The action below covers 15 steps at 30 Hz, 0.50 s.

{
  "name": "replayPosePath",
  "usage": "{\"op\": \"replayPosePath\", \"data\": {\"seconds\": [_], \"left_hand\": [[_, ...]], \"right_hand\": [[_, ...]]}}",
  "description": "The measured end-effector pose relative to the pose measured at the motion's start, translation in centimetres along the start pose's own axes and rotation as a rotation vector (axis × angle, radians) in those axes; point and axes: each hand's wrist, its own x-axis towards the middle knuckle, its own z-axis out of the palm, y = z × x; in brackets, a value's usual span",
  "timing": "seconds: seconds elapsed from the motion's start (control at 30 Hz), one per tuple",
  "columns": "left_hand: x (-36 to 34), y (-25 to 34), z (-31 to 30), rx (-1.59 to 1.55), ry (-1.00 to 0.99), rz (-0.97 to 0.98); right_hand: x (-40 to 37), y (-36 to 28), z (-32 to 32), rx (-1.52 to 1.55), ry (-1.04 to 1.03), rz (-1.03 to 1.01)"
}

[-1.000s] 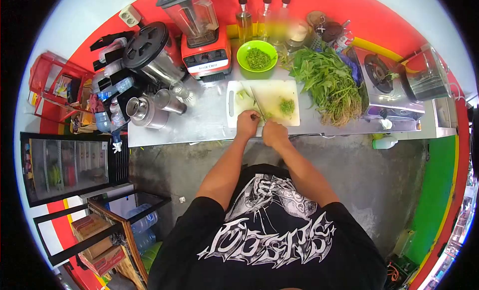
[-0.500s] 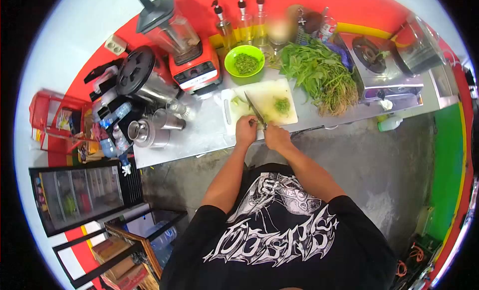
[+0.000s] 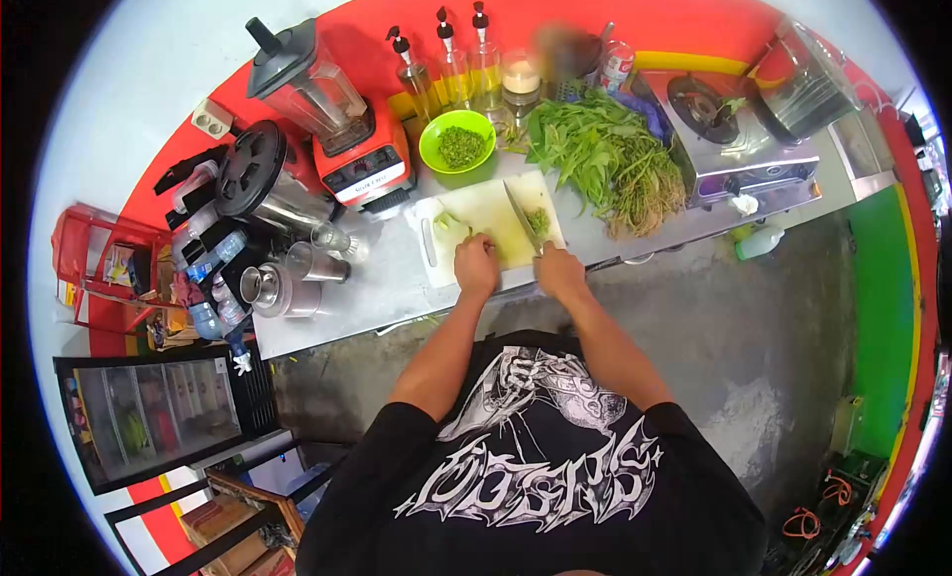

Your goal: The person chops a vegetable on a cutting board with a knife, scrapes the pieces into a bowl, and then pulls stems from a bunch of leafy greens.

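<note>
A white cutting board (image 3: 486, 198) lies on the steel counter in front of me. My right hand (image 3: 560, 275) is wrapped round the handle of a kitchen knife (image 3: 520, 215), its blade pointing away from me over the board's right side. Finely chopped greens (image 3: 538, 221) lie beside the blade. My left hand (image 3: 477, 266) is at the board's near edge, fingers curled on some pale green stalks (image 3: 452, 225) that stick out toward the left; their held ends are hidden. Behind the board stands a lime-green bowl (image 3: 426, 150) with chopped greens (image 3: 462, 148) inside.
Right of the board is a big heap of leafy greens (image 3: 600, 145) with roots, beside a gas stove (image 3: 739, 160). At the left are a red blender (image 3: 362, 160), a steel jug (image 3: 283, 290) and cups. Pump bottles (image 3: 453, 70) line the red wall.
The knife has moved right, away from my left hand, and now stands against the chopped greens. My hands are farther apart. The whole view has shifted slightly.
</note>
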Motion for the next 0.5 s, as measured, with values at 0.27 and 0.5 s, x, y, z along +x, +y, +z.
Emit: {"op": "replayPosePath", "data": {"seconds": [0.27, 0.5], "left_hand": [[-0.1, 1.1, -0.2, -0.169, 0.077, 0.119], [-1.0, -0.9, -3.0, -0.035, 0.023, 0.396]], "right_hand": [[0.4, -1.1, 0.4, 0.094, 0.075, -0.07], [0.4, -2.4, 1.4, 0.093, 0.034, -0.139]]}}
